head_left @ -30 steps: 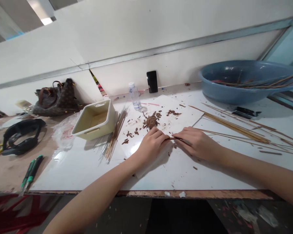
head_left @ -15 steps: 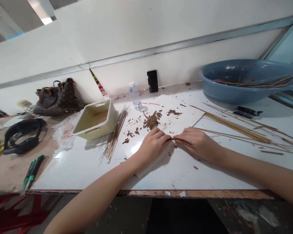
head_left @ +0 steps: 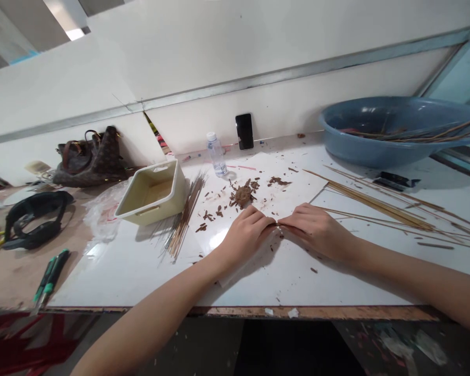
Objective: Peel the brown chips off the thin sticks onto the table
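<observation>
My left hand (head_left: 247, 233) and my right hand (head_left: 317, 228) meet low over the white board (head_left: 258, 287), fingertips almost touching. Both are closed in a pinch on a small brown piece (head_left: 278, 224), mostly hidden by the fingers; its kind cannot be made out. Just beyond the left hand sits a brown crumbly lump (head_left: 243, 195) with several dark brown bits scattered round it. More crumbs lie under and between the hands. Right of my right hand lie long thin brown sticks (head_left: 379, 205).
A pale yellow bin (head_left: 152, 196) stands at left beside a bundle of thin sticks (head_left: 186, 216). Behind are a water bottle (head_left: 216, 155) and a phone (head_left: 244, 131) against the wall. A large blue basin (head_left: 391, 149) holds sticks at right. Green-black cutters (head_left: 51, 278) lie far left.
The fingertips of both hands have come slightly closer together, and less of the brown piece shows between them. Everything else stays as it was.
</observation>
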Demonstrator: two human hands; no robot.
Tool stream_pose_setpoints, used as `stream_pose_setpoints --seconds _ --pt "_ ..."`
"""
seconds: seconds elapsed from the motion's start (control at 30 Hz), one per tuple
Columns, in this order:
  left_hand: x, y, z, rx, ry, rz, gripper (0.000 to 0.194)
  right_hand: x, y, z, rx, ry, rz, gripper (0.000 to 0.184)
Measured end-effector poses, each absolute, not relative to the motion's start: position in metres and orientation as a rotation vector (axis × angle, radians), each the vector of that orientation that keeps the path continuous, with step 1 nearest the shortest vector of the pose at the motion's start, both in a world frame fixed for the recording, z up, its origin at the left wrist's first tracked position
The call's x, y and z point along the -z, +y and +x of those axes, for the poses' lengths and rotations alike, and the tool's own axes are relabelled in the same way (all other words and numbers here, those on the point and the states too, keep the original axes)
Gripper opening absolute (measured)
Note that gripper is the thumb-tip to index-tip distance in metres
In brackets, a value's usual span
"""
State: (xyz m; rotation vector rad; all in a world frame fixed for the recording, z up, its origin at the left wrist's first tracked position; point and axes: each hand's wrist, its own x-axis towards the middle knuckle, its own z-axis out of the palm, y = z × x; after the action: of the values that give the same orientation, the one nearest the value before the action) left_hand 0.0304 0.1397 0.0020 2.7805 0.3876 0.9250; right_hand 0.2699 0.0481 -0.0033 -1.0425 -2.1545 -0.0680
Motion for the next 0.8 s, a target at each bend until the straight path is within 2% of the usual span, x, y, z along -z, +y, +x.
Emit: stream_pose_setpoints --seconds 0.8 --pt "-0.0032 0.1394 0.0310 -0.871 0.387 2.852 0.023 0.0001 0.0473 0.2709 0.090 -2.219 -1.039 0.021"
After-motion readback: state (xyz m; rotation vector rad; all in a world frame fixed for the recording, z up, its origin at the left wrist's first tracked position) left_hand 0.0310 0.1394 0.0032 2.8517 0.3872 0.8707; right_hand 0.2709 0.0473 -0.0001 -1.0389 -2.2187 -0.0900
